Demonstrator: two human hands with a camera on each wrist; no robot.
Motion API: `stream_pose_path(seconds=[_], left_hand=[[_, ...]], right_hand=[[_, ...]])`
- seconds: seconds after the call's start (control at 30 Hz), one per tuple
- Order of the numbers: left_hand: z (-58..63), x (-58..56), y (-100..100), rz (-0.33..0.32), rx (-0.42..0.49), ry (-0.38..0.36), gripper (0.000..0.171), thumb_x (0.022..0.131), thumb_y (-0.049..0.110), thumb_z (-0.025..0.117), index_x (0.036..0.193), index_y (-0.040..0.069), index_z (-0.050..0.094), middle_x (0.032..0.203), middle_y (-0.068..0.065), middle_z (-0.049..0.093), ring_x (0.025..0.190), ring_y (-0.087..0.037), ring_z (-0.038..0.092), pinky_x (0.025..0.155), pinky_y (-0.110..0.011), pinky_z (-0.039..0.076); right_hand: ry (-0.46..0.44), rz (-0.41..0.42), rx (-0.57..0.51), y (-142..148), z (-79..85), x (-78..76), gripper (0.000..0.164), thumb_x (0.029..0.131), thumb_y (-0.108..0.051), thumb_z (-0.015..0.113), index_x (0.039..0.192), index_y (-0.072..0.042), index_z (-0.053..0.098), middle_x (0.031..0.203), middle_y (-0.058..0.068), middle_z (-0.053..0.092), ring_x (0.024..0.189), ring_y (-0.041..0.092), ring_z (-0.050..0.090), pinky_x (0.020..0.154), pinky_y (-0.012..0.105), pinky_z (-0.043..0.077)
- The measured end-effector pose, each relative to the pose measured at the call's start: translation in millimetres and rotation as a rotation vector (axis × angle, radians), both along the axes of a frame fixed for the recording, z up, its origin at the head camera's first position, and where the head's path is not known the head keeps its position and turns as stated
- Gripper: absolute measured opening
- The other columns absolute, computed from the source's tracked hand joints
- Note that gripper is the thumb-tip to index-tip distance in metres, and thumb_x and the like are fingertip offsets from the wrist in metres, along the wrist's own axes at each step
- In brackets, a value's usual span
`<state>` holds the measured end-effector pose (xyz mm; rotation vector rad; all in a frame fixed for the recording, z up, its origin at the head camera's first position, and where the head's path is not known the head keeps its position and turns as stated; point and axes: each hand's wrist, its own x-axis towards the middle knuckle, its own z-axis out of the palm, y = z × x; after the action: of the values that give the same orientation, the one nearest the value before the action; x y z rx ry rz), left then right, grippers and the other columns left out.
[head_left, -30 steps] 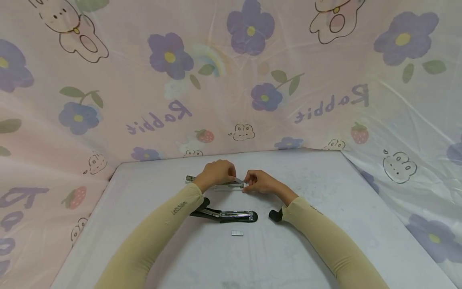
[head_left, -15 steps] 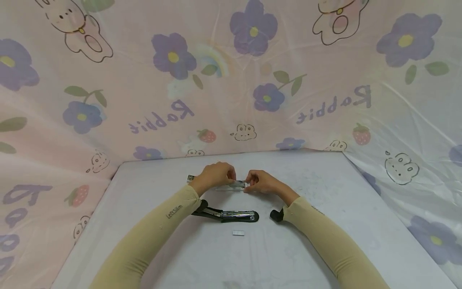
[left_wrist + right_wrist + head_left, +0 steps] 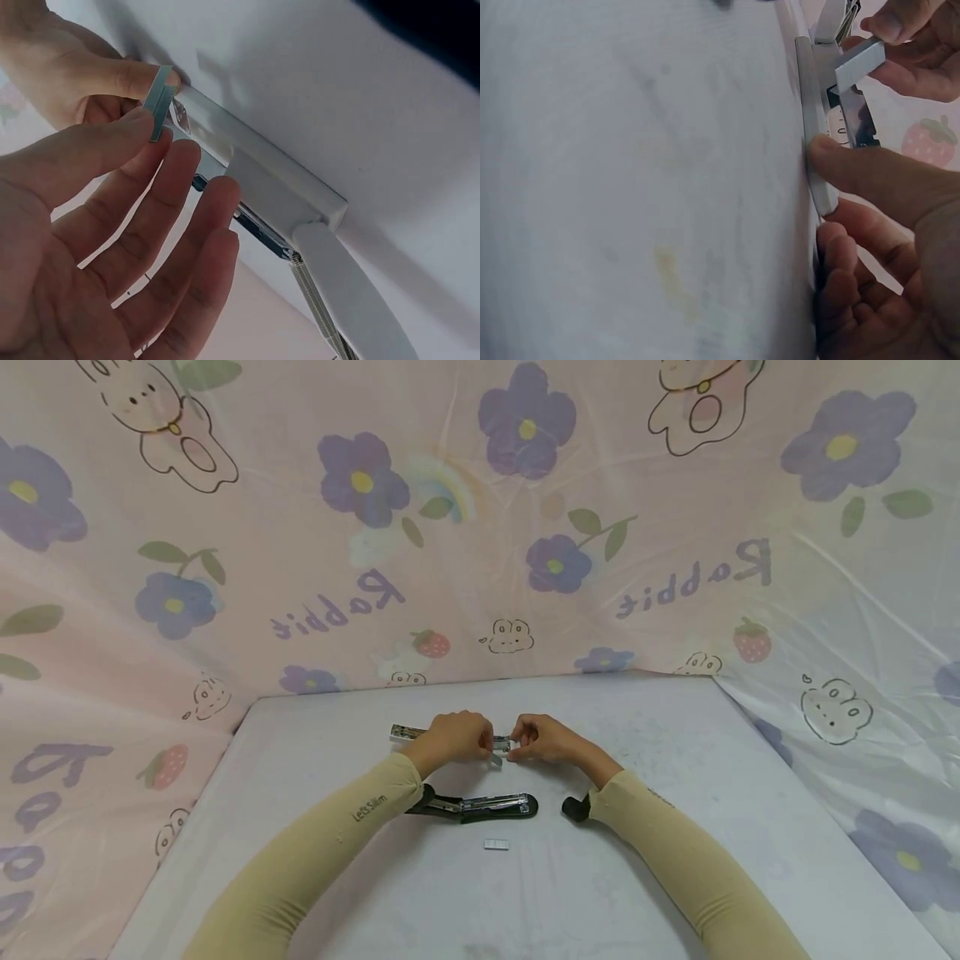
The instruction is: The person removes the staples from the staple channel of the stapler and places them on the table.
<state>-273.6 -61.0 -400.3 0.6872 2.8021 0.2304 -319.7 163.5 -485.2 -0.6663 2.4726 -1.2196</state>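
Observation:
A white stapler [image 3: 408, 732] lies opened out near the back of the table, with its metal magazine and a spring [image 3: 307, 289] showing. My left hand [image 3: 459, 737] pinches a short strip of staples [image 3: 159, 101] between thumb and index finger, its other fingers loosely spread. In the right wrist view the strip is tilted beside the magazine [image 3: 860, 118]. My right hand [image 3: 549, 737] grips the stapler's right end, thumb on its base and fingers at the far side. Part of the stapler is hidden behind my left hand in the head view.
Closer to me lies a black stapler [image 3: 498, 807], also opened out, its left part beneath my left wrist. A second strip of staples [image 3: 497, 844] rests in front of it. A patterned cloth [image 3: 465, 552] hangs behind the white table [image 3: 637, 877].
The staple strip was level along the stapler's right end half a second ago. My left hand has brought it slightly nearer to me, tilted down. My right hand stays in place.

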Motion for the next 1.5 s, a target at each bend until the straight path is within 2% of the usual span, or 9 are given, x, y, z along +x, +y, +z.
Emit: stream_pose_path(seconds=[0.3, 0.53, 0.77, 0.93, 1.27, 1.5], left_hand=[[-1.8, 1.4, 2, 0.005, -0.011, 0.015, 0.005, 0.097, 0.023, 0.082, 0.097, 0.019, 0.078, 0.092, 0.008, 0.071, 0.083, -0.013, 0.063, 0.079, -0.042, 0.055], [-2.9, 2.0, 4, 0.008, -0.035, -0.003, 0.011, 0.097, 0.023, 0.082, 0.089, 0.019, 0.075, 0.085, 0.007, 0.068, 0.077, -0.014, 0.059, 0.074, -0.039, 0.051], [-7.9, 1.0, 5, 0.001, -0.068, -0.002, 0.007, 0.097, 0.022, 0.081, 0.092, 0.020, 0.078, 0.085, 0.008, 0.068, 0.076, -0.012, 0.059, 0.074, -0.038, 0.051], [-9.0, 0.5, 6, 0.008, -0.083, 0.011, 0.011, 0.096, 0.023, 0.083, 0.088, 0.020, 0.075, 0.083, 0.008, 0.067, 0.075, -0.013, 0.059, 0.072, -0.037, 0.050], [-7.9, 1.0, 9, 0.044, -0.137, -0.005, 0.006, 0.095, 0.023, 0.083, 0.093, 0.020, 0.079, 0.093, 0.005, 0.074, 0.084, -0.017, 0.065, 0.087, -0.044, 0.054], [-8.9, 0.2, 11, 0.060, -0.171, -0.018, 0.004, 0.096, 0.022, 0.083, 0.095, 0.019, 0.080, 0.095, 0.005, 0.076, 0.084, -0.017, 0.065, 0.091, -0.045, 0.054]], right_hand=[[0.008, 0.009, -0.006, 1, 0.3, -1.3, 0.028, 0.088, -0.015, 0.091, 0.103, -0.008, 0.069, 0.085, 0.003, 0.063, 0.076, 0.016, 0.054, 0.070, 0.028, 0.045], [0.003, 0.016, -0.014, 1, -0.3, -2.4, 0.028, 0.088, -0.014, 0.091, 0.104, -0.008, 0.069, 0.086, 0.003, 0.063, 0.076, 0.016, 0.054, 0.069, 0.027, 0.045], [0.003, 0.020, -0.018, 1, -0.5, -2.2, 0.027, 0.088, -0.013, 0.090, 0.103, -0.007, 0.069, 0.085, 0.003, 0.062, 0.075, 0.015, 0.054, 0.069, 0.027, 0.044], [-0.001, 0.024, -0.024, 1, 0.3, -1.7, 0.028, 0.088, -0.012, 0.090, 0.104, -0.007, 0.068, 0.085, 0.003, 0.062, 0.075, 0.015, 0.054, 0.069, 0.027, 0.044], [0.012, 0.019, -0.015, 1, 0.0, -0.9, 0.028, 0.088, -0.013, 0.091, 0.103, -0.008, 0.069, 0.085, 0.002, 0.063, 0.075, 0.015, 0.053, 0.070, 0.027, 0.045], [0.006, 0.016, -0.020, 1, 0.0, 0.0, 0.028, 0.088, -0.013, 0.091, 0.103, -0.008, 0.068, 0.085, 0.002, 0.062, 0.076, 0.016, 0.053, 0.070, 0.027, 0.044]])
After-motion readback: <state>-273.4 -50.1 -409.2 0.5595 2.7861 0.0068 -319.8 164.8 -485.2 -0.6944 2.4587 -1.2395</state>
